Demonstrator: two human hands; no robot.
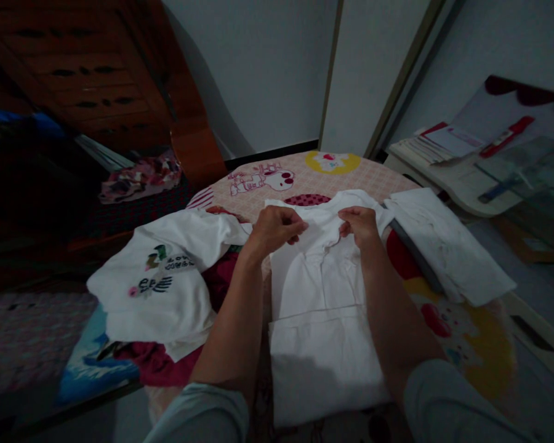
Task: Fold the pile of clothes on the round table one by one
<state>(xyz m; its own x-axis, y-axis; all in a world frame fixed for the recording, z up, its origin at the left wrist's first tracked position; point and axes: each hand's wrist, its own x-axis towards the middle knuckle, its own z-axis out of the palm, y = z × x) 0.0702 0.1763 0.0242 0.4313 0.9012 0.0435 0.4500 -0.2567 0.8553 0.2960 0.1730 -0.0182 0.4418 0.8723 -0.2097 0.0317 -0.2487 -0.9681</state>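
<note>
A white shirt (323, 307) lies partly folded on the patterned cloth (277, 178) in front of me. My left hand (274, 227) pinches the shirt's fabric near the collar on the left. My right hand (361, 224) pinches it near the collar on the right. Both hands are closed on the cloth, close together at the garment's far end. The lower part of the shirt is doubled over toward me.
A white printed T-shirt (159, 283) lies on a heap with maroon cloth (154, 363) at left. A folded white garment (447, 243) lies at right. Papers on a low shelf (452, 163) stand far right. Dark wooden furniture (96, 80) fills the back left.
</note>
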